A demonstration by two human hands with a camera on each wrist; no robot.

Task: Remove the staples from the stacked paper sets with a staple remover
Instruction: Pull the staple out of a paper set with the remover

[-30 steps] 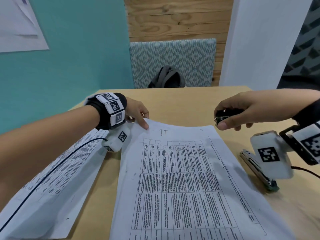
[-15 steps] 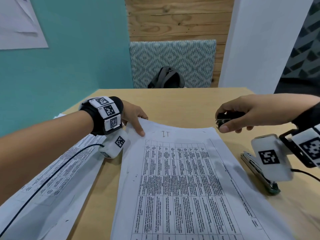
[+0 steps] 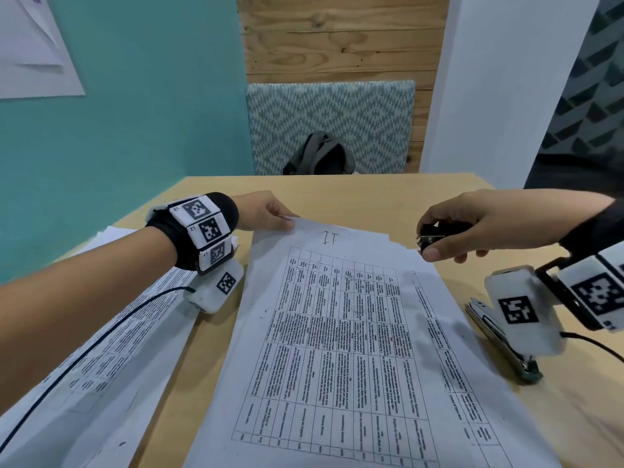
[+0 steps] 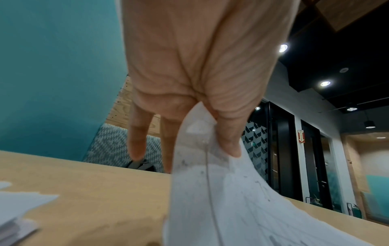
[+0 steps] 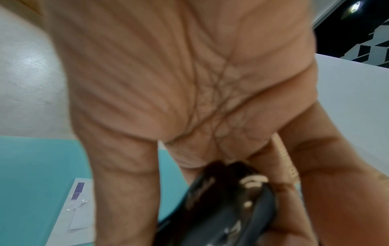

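The paper set [image 3: 344, 336] was found lying flat on the wooden table [image 3: 371, 197], printed table upward, "IT" written by hand near its far edge. Its far left corner was raised off the table, pinched between thumb and fingers of the left hand [image 3: 266, 211]; in the left wrist view the sheet [image 4: 210, 183] was seen curving up into that pinch, with the two outer fingers [image 4: 136, 138] left straight and free.

The right hand [image 3: 472, 224] was held above the far right corner of the set, fingers and thumb curled round a small black staple remover [image 3: 435, 236]. In the right wrist view the tool [image 5: 221, 208] was blurred; whether its jaws stood apart could not be told.

No staple could be made out at either far corner.

A second pile of printed sheets [image 3: 111, 349] was noted on the left under the forearm, and a stapler [image 3: 503, 336] on the right, partly hidden by the wrist camera.

Step judged in hand: the set steadied and lifted so that a staple can be reached. Next move judged to call for the remover being brought to the stapled corner, its teeth slid under the staple and squeezed, the paper held taut so that no tearing is caused.
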